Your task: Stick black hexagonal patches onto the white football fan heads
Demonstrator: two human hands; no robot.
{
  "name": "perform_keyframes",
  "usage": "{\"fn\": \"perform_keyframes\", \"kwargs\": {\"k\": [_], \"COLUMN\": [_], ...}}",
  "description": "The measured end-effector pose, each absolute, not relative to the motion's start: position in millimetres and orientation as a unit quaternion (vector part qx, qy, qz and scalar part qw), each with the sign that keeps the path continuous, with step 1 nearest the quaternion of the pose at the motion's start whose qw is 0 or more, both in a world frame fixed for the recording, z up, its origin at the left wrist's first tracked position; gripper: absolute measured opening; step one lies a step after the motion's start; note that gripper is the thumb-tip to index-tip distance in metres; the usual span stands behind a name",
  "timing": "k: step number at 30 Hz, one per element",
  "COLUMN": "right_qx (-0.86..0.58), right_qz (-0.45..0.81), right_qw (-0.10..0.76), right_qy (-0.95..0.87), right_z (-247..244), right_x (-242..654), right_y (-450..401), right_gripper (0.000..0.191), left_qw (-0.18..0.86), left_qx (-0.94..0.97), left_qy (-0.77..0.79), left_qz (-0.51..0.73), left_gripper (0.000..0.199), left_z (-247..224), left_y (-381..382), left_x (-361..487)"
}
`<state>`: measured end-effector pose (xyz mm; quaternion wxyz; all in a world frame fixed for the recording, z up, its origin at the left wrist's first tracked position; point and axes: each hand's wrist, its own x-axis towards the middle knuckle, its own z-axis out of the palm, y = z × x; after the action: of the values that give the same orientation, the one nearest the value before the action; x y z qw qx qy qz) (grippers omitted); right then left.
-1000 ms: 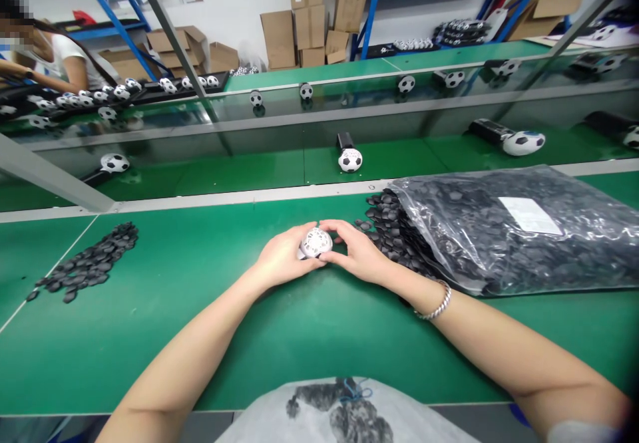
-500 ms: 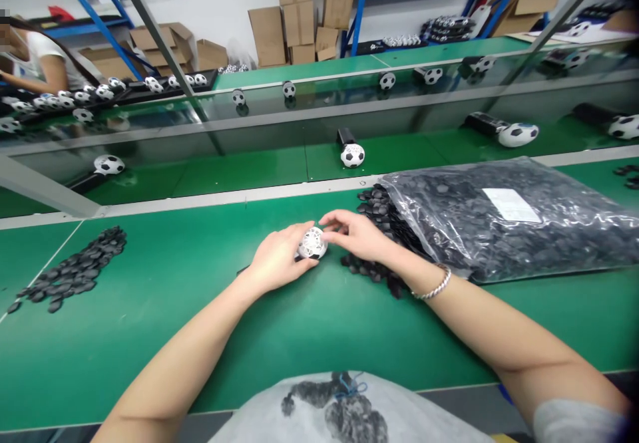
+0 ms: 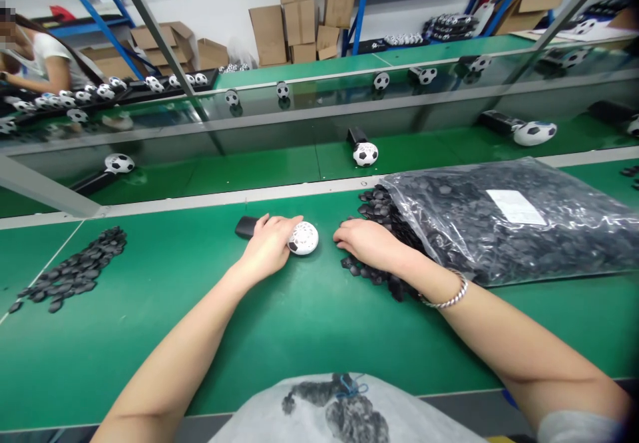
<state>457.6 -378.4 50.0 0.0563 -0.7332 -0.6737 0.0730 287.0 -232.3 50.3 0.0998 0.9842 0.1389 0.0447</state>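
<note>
Fingers wrapped round it, my left hand (image 3: 269,245) holds a white soccer-ball piece (image 3: 304,238) with a black handle (image 3: 245,227) jutting out to the left, on the green bench. Several openings and a few black patches show on the ball. My right hand (image 3: 367,242) rests at the near left edge of a pile of small black pieces (image 3: 382,205), its fingers curled downward. Whether something is between those fingertips is too small to tell. The pile spills out of a clear plastic bag (image 3: 449,217) full of the same black pieces.
Another heap of black pieces (image 3: 74,271) lies at the left. Beyond the bench rim (image 3: 224,198), a green belt (image 3: 259,163) carries ball pieces, one of them (image 3: 366,154) straight ahead. A metal post (image 3: 44,187) stands at left. A person (image 3: 50,64) sits across at upper left.
My right hand has left the ball and moved right to the black pile. My left hand has shifted left with the ball, and the handle now shows. Pieces on the near belt have moved right.
</note>
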Motion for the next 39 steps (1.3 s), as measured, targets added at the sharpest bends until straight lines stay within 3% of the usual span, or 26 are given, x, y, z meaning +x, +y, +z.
{"fn": "perform_keyframes", "kwargs": {"k": [2,5,9,14,17,22,39], "right_qx": [-0.738,-0.721,-0.689,-0.674,-0.656,-0.65,-0.635], "right_qz": [0.064,0.113,0.178,0.233,0.291,0.326,0.364], "right_qw": [0.076,0.172,0.337,0.431,0.455,0.466,0.506], "right_qy": [-0.668,-0.662,-0.617,-0.552,-0.527,-0.504,-0.456], "right_z": [49,50,58,56,49,37,24], "right_x": [457,457,450,441,436,430,429], "right_y": [-378,-379,-382,-382,-380,-378,-363], "right_gripper": [0.021,0.027,0.014,0.007,0.009,0.011,0.022], "left_qw": [0.116,0.142,0.146,0.144,0.164,0.19,0.197], "left_qx": [0.984,0.983,0.982,0.979,0.977,0.968,0.951], "left_qy": [0.127,0.107,0.113,0.132,0.131,0.158,0.216], "left_qz": [0.045,0.048,0.046,0.05,0.037,0.038,0.099], "left_gripper": [0.061,0.062,0.06,0.058,0.057,0.076,0.051], "left_z": [50,51,53,56,57,55,50], "left_y": [-231,-232,-235,-237,-238,-242,-254], "left_x": [287,287,287,286,285,286,293]}}
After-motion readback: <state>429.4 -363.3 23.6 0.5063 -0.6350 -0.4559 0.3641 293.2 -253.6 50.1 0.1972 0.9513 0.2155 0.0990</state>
